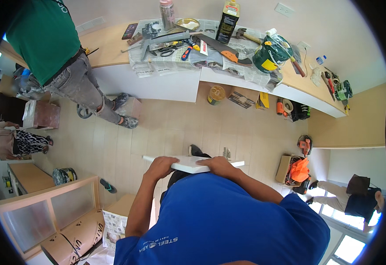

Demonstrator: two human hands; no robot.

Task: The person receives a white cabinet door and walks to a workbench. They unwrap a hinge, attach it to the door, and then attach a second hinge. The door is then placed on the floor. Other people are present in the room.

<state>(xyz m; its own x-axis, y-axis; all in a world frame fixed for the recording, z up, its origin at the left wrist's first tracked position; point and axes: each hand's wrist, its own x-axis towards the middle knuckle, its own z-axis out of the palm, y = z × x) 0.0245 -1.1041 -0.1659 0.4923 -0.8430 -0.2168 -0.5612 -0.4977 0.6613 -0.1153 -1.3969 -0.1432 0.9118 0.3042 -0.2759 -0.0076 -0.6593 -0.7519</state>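
Note:
Held level in front of my waist is a white flat board [188, 164], narrow and thin-edged. My left hand [162, 167] grips its near side left of the middle, fingers partly hidden. Right of the middle, my right hand [218, 166] is closed on the same board, with the thumb along the top. Beyond my hands stands a long bench spread with newspaper [157, 66]. On it lie a handsaw [219, 48] with an orange and black handle, a caulking gun [164, 39], scissors [167, 52] and a hammer [248, 36].
A green paint can [272, 57] and a black-and-yellow tin [227, 24] stand on the bench. Below are a gold-lidded can [216, 94] and a tape roll [287, 107]. A person in a green shirt [47, 44] stands left; a cardboard box [285, 170] sits right.

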